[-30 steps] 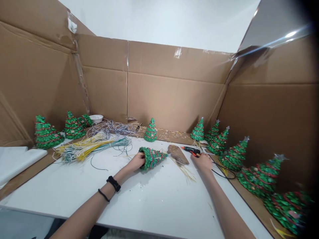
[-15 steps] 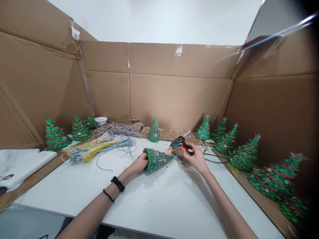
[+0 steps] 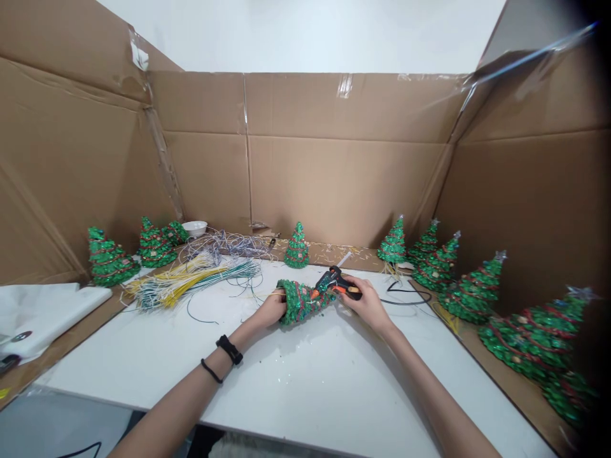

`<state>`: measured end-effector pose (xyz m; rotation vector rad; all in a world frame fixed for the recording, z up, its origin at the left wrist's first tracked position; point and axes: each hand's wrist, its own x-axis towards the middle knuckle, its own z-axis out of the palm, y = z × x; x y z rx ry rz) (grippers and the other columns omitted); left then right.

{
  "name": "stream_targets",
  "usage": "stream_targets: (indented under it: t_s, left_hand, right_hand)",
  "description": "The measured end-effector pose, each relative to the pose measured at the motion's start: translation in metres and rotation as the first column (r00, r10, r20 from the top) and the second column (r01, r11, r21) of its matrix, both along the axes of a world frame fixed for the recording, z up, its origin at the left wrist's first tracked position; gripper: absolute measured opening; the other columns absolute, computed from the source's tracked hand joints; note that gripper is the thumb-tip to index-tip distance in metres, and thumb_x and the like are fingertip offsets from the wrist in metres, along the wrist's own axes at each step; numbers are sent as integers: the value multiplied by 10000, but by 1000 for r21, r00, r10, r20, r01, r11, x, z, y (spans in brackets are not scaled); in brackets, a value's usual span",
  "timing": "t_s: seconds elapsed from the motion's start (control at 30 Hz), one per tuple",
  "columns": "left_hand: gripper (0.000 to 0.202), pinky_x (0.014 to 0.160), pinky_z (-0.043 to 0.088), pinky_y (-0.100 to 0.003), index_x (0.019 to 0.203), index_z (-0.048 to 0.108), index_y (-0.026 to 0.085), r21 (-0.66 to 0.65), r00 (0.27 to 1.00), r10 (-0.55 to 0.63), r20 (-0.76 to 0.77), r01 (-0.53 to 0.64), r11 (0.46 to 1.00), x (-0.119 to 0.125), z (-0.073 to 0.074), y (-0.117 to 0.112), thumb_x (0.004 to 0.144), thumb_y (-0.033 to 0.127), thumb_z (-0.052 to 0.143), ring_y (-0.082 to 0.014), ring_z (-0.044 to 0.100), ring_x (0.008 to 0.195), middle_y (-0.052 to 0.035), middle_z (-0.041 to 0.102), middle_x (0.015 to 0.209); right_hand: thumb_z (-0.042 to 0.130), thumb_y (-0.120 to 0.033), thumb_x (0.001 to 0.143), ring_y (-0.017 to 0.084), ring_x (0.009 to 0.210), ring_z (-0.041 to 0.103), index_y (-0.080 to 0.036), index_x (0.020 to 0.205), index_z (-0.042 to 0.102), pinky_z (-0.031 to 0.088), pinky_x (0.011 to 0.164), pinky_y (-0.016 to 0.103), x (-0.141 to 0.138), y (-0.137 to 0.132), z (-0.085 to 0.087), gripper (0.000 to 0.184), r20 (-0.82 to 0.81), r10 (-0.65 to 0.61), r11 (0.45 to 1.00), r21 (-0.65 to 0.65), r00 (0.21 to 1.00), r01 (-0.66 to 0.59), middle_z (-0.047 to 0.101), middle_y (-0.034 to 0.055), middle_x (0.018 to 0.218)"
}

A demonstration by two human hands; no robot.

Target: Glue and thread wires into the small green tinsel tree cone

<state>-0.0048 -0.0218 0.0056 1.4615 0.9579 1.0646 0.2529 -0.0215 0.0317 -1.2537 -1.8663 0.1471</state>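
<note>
My left hand (image 3: 272, 310) is closed on a small green Christmas tree (image 3: 298, 308) with red garland, its fingers hidden inside the hollow base. The tree lies on its side above the white table (image 3: 267, 388), tip toward the right. My right hand (image 3: 365, 306) is wrapped round the handle of a black and orange glue gun (image 3: 333, 280). The gun's orange nozzle is over the tree's side; whether it touches cannot be made out. A white glue stick (image 3: 344, 258) juts from the back of the gun.
Bundled yellow, white and green wires (image 3: 186, 283) lie at left, near a white bowl (image 3: 195, 228). Another tree (image 3: 296, 245) stands at the back. Several star-topped trees (image 3: 472, 289) line the right edge. A black cord (image 3: 410, 296) crosses the table. Cardboard walls (image 3: 344, 184) enclose it.
The glue gun in my right hand has moved left and slightly down, bringing its nozzle from beyond the tree's tip to over its side. My left hand keeps hold of the tree.
</note>
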Motion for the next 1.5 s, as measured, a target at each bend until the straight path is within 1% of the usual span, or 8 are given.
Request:
stream_targets:
  t_s: [0.33,0.5,0.8,1.07,1.17,1.27,1.4,1.5]
  left_hand:
    - [275,623,498,-269,770,670,114,-8,999,-13,52,14,1000,3,2,-3,586,25,486,-163,613,638,-42,696,703]
    - [248,643,499,-274,730,661,120,-19,1000,6,23,-5,1000,2,0,-2,584,18,489,-156,601,613,-29,676,644]
    - [270,705,505,-267,760,679,129,94,999,34,18,-36,995,2,7,-7,583,18,508,-186,628,778,-42,710,775]
    - [261,677,509,-283,791,679,126,15,999,35,33,-35,999,3,6,-7,594,44,530,-188,633,724,-45,710,754]
    - [221,652,507,-281,740,675,126,11,999,17,39,-18,1000,4,2,-5,584,58,534,-177,625,670,-43,706,717]
    - [210,594,502,-272,736,672,122,-13,998,2,63,-2,1000,4,0,-2,580,76,538,-157,606,588,-41,699,682]
    - [226,539,488,-261,733,667,119,-57,997,-7,72,11,998,4,1,-2,564,69,525,-137,568,505,-25,679,616]
    - [194,583,497,-260,679,649,130,-16,998,12,60,-11,1000,3,2,-2,561,59,513,-142,583,551,-15,670,603]
  right_hand:
    - [564,-303,727,240,968,576,-193,1042,620,455,858,389,3,1,-2,337,1,35,999,14,999,-35,670,84,1013]
    - [573,-304,727,241,970,573,-192,1040,623,452,863,390,3,3,-3,336,0,45,999,15,999,-45,667,84,1011]
    - [566,-325,740,247,994,557,-187,1069,617,438,870,397,2,2,-2,360,0,55,998,-7,998,-55,657,89,1045]
    - [588,-361,750,245,989,547,-211,1059,631,409,892,398,15,1,11,346,51,28,999,31,998,-30,663,73,1025]
    - [572,-415,759,251,966,555,-191,1056,627,415,872,395,30,7,15,375,17,-99,988,118,995,97,665,92,1027]
    - [557,-488,752,280,949,566,-139,1035,629,417,848,409,47,15,13,455,-47,-323,930,172,945,326,672,137,1003]
    - [543,-513,746,309,867,598,-95,954,649,414,816,431,67,18,1,478,33,-574,818,86,818,570,690,185,908]
    - [555,-514,728,317,821,609,-109,866,655,421,772,427,79,19,-11,439,175,-655,748,15,735,663,691,186,814]
